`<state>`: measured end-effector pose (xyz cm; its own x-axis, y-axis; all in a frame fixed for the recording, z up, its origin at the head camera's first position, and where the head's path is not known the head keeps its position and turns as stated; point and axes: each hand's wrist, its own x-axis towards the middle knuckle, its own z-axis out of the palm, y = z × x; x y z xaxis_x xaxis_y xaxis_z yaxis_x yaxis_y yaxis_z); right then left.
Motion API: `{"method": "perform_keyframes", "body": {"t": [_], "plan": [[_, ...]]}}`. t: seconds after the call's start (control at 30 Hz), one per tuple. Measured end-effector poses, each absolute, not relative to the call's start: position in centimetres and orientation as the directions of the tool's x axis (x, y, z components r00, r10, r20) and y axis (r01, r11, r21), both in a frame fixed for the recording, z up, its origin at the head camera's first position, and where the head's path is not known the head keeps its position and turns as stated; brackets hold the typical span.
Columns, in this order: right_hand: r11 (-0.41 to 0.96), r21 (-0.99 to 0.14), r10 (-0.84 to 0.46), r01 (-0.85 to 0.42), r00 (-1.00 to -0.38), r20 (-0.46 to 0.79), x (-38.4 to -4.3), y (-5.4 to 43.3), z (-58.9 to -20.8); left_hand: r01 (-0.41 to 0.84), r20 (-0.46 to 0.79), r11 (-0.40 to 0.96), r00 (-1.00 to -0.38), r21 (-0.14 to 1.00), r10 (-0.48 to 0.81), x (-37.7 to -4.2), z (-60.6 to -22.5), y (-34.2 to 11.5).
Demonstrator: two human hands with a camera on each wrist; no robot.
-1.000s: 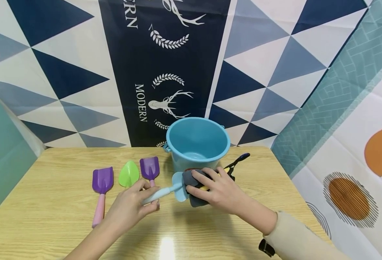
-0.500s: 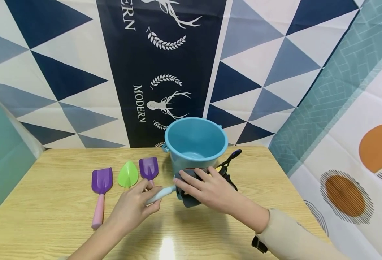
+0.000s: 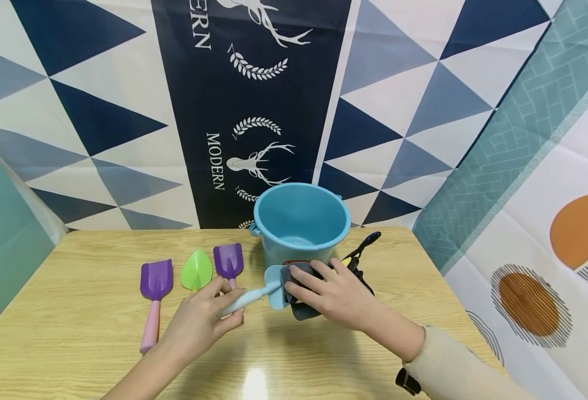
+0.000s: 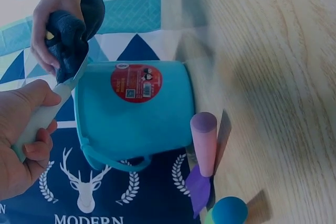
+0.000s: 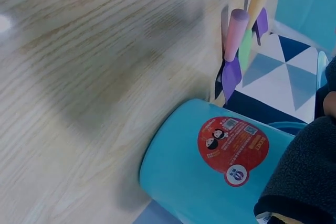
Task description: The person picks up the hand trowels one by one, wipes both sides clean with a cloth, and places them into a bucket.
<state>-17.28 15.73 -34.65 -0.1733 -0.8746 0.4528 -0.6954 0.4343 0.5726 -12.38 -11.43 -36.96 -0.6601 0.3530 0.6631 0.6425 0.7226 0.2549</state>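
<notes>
My left hand (image 3: pixel 201 311) grips the handle of a light-blue toy shovel (image 3: pixel 244 300), its blade pointing right. The right hand (image 3: pixel 336 294) holds a dark grey fleecy cloth (image 3: pixel 304 312) with black and yellow parts, and presses it on the blade. Part of the blade is covered by the cloth. Behind that hand a thin black handle-like piece (image 3: pixel 370 240) sticks out. Both hands are held in front of a blue bucket (image 3: pixel 279 255). In the left wrist view the cloth (image 4: pixel 68 40) folds round the blade's end.
Left of the bucket lie a purple shovel (image 3: pixel 229 260), a green shovel (image 3: pixel 198 269) and another purple shovel (image 3: pixel 156 280) with a pink handle. The bucket carries a red sticker (image 4: pixel 136 83). A patterned wall covering (image 3: pixel 254 111) rises behind the wooden table (image 3: pixel 99 311).
The right hand slid the cloth left over the blade, then back right, so more of the blade shows again. The left hand keeps its hold on the shovel, almost still.
</notes>
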Motion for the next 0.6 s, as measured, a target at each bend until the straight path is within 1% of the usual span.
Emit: {"method": "perform_keyframes", "body": {"t": [0.1, 0.2, 0.43, 0.6], "plan": [[0.445, 0.550, -0.856, -0.707, -0.157, 0.492, -17.31, 15.60, -34.72, 0.638, 0.650, 0.722, -0.673, 0.267, 0.354, -12.44, -36.95, -11.33], [0.450, 0.532, -0.846, -0.717, -0.151, 0.511, -17.21, 15.43, -34.73, 0.646, 0.643, 0.719, -0.669, 0.255, 0.372, -12.57, -37.00, -10.99], [0.440, 0.550, -0.854, -0.710, -0.143, 0.500, -17.22, 15.33, -34.90, 0.672, 0.676, 0.712, -0.622, 0.202, 0.395, -12.71, -37.15, -10.56], [0.440, 0.570, -0.859, -0.694, -0.140, 0.492, -17.39, 15.68, -35.04, 0.669, 0.696, 0.715, -0.611, 0.201, 0.377, -12.73, -37.22, -10.75]]}}
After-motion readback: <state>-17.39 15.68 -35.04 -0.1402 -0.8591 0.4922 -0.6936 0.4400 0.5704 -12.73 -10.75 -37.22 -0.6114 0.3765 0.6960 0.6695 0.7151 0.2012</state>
